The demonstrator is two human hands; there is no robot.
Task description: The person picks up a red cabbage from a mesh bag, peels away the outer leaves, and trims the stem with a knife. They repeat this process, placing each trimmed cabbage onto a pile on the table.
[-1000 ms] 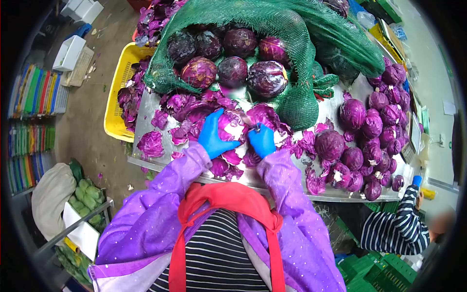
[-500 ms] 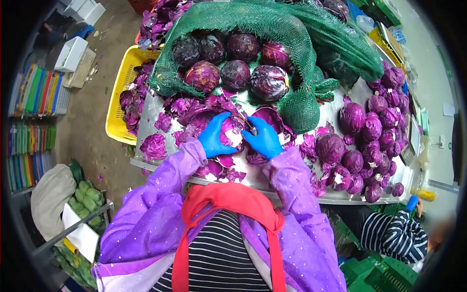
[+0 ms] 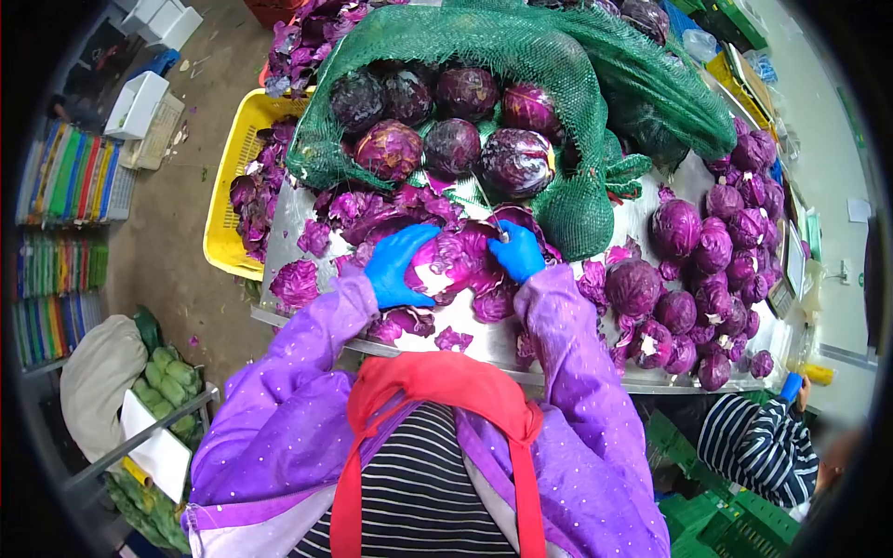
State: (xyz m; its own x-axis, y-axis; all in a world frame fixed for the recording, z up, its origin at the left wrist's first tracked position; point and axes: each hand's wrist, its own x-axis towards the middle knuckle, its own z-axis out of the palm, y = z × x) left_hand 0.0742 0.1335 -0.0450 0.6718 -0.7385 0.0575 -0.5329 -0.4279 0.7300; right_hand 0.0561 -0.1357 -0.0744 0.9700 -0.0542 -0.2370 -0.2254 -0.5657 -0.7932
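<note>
My left hand [image 3: 402, 267], in a blue glove, is wrapped round the left side of a red cabbage [image 3: 445, 262] whose pale cut base faces me. On its right, my right hand [image 3: 517, 251], also gloved in blue, is closed on a small knife [image 3: 503, 232], of which only a little shows. Loose purple leaves [image 3: 397, 323] lie around both hands. Behind them, several darker cabbages [image 3: 452, 147] rest in an open green net bag [image 3: 569, 181].
Trimmed cabbages [image 3: 674, 226] are piled on the right of the metal table [image 3: 484, 346]. A yellow crate [image 3: 221, 228] of leaves stands at the left. A co-worker in a striped top [image 3: 753, 446] is at the lower right, near green crates [image 3: 726, 530].
My left hand has moved slightly left and down, the cabbage turning with its pale base lower. My right hand has shifted right, away from the cabbage's middle.
</note>
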